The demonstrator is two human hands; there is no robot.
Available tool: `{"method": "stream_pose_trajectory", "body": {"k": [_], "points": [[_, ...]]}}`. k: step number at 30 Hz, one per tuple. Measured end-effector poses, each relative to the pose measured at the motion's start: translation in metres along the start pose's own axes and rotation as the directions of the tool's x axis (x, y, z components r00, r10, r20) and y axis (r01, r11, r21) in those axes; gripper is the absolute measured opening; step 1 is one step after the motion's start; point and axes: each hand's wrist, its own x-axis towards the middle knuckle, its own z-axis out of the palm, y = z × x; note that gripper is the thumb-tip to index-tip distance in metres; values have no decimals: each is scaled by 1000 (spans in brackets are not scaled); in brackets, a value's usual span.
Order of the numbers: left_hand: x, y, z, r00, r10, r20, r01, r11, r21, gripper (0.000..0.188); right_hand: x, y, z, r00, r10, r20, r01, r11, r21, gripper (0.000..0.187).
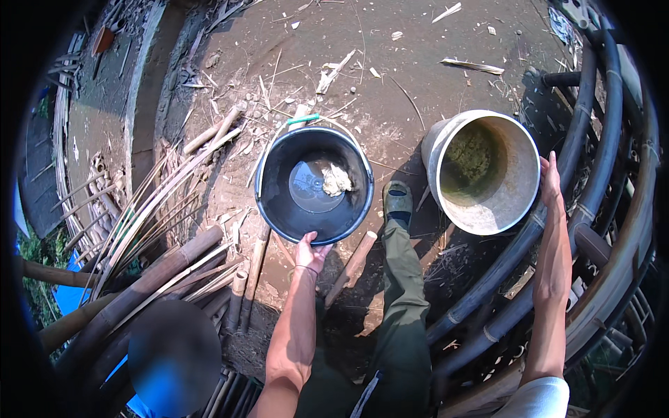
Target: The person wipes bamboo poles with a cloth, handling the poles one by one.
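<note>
My left hand (311,255) is closed on the near rim of a black bucket (279,216), which stands on the dirt in the middle. Inside that bucket lies a whitish crumpled lump (336,180), with what looks like a little water on the bottom. Its wire handle has a green grip (303,119) and rests at the far side. To the right is a pale grey bucket (488,221), its mouth tilted toward me, with murky greenish-yellow liquid (470,160) inside. My right hand (550,180) lies against its right rim, fingers stretched out and apart.
Dark bamboo poles (592,167) curve along the right side. Split bamboo strips (153,202) and thicker bamboo pieces (167,265) crowd the left. A short stake (352,268) leans near my shoe (398,198). Dry scraps (334,73) litter the dirt ahead.
</note>
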Motion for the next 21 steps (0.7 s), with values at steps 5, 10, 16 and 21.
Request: {"method": "stream_pose_trajectory", "body": {"k": [5,10,16,21], "points": [[33,-19,11,999,14,-33,-15,999,-37,26,-9,3,32,870,150,470,-314,903,293,73],[52,-13,43,960,136,-244,-109,987,121,33,-36,11,40,970,68,234,-139,943,302,76],[76,-3,25,902,265,-340,-194,954,230,34,-97,12,86,966,-175,192,162,983,81,84],[129,-16,-26,885,410,-220,-332,888,317,30,-146,1,134,966,-193,173,239,923,-303,82]]}}
